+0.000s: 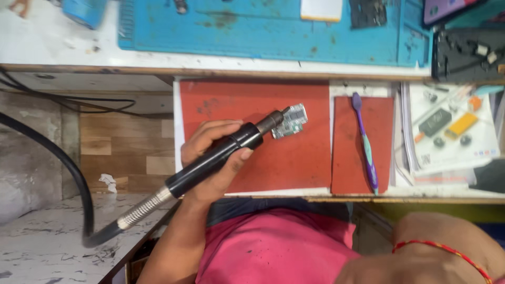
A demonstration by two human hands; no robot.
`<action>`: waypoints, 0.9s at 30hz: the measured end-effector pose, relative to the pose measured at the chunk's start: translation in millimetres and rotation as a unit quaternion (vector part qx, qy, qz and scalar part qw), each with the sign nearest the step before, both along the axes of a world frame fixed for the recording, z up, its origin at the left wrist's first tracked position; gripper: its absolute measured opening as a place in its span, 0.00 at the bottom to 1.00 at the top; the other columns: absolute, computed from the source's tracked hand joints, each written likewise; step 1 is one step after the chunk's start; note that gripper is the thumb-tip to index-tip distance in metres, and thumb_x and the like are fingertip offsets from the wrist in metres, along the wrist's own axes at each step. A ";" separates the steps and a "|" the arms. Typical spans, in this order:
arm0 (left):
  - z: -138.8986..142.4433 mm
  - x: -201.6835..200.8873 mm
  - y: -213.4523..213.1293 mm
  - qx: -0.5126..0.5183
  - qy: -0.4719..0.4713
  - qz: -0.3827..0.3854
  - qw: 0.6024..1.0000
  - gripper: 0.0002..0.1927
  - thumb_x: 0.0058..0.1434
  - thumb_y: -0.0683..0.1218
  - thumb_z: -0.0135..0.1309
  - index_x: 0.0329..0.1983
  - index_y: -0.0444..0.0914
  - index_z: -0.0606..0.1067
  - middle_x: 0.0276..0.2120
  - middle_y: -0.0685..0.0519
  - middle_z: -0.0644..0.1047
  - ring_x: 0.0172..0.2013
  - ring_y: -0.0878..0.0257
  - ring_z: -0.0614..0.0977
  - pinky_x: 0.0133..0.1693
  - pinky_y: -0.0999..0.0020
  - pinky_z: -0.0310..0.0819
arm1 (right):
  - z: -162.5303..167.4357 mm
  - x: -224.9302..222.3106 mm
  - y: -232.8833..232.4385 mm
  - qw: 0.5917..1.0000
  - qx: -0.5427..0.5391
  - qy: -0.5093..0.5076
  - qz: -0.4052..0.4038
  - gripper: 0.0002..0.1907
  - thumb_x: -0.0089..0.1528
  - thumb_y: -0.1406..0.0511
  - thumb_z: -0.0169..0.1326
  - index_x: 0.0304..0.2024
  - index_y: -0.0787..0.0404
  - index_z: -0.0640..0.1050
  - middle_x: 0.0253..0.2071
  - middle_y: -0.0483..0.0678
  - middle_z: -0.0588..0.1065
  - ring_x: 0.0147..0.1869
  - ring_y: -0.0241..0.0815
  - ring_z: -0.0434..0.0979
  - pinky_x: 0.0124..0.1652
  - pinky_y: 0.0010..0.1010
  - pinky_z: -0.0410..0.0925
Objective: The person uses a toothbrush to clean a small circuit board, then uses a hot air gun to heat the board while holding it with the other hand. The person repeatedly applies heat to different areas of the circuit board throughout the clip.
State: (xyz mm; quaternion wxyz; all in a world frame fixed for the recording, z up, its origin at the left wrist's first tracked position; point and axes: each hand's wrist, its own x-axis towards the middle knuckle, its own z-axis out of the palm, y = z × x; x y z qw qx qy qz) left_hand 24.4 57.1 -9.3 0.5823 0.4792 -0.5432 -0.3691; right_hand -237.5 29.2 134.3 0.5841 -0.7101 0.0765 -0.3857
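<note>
The left hand is closed around the black handle of a hot-air tool, its metal nozzle aimed at a small circuit board lying on the red mat on the table. The tool looks stiff and fairly light, best held mid-barrel; the board seems thin and fragile. The right hand cannot be seen, only a forearm with a red thread

Black hot-air wand with a silver ribbed collar, green circuit board on a rust-red mat, purple-and-teal toothbrush alongside, stained blue mat above, pink shirt below
</note>
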 end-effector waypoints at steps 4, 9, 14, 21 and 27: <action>-3.0 1.8 3.0 -0.003 -0.033 0.012 0.999 0.19 0.63 0.45 0.66 0.54 0.34 0.76 0.50 0.45 0.80 0.47 0.62 0.83 0.49 0.71 0.78 | 9.3 11.4 -2.5 1.000 0.007 0.006 0.014 0.05 0.62 0.62 0.58 0.32 0.55 0.76 0.27 0.44 0.76 0.27 0.45 0.76 0.29 0.35 0.67; 2.7 4.1 2.2 -0.026 -0.080 -0.005 0.996 0.19 0.62 0.45 0.68 0.54 0.35 0.78 0.46 0.48 0.82 0.45 0.62 0.82 0.48 0.71 0.77 | 16.5 13.9 -12.9 0.996 -0.018 0.082 -0.012 0.06 0.62 0.59 0.57 0.36 0.54 0.79 0.29 0.45 0.77 0.27 0.49 0.77 0.30 0.40 0.68; 6.4 -0.7 -0.6 0.007 -0.032 0.009 0.999 0.18 0.62 0.49 0.67 0.52 0.37 0.78 0.48 0.49 0.81 0.46 0.61 0.83 0.50 0.67 0.78 | 5.1 23.0 -65.9 0.803 -0.168 0.549 -0.159 0.10 0.63 0.56 0.57 0.39 0.53 0.81 0.30 0.46 0.79 0.28 0.52 0.78 0.30 0.44 0.69; -0.4 1.0 -1.9 -0.072 -0.089 0.015 0.993 0.18 0.64 0.50 0.66 0.52 0.38 0.78 0.48 0.50 0.82 0.45 0.61 0.82 0.50 0.69 0.75 | -62.9 20.8 -100.8 0.740 -0.186 0.639 -0.093 0.25 0.56 0.58 0.60 0.55 0.54 0.75 0.30 0.54 0.80 0.35 0.61 0.79 0.33 0.51 0.70; 1.1 -1.0 -3.1 -0.067 -0.136 -0.040 0.988 0.19 0.59 0.51 0.68 0.49 0.38 0.78 0.45 0.50 0.82 0.48 0.59 0.82 0.49 0.68 0.77 | -80.4 24.9 -101.3 0.780 -0.205 0.580 -0.114 0.20 0.58 0.63 0.55 0.53 0.59 0.75 0.32 0.57 0.80 0.36 0.63 0.78 0.34 0.52 0.70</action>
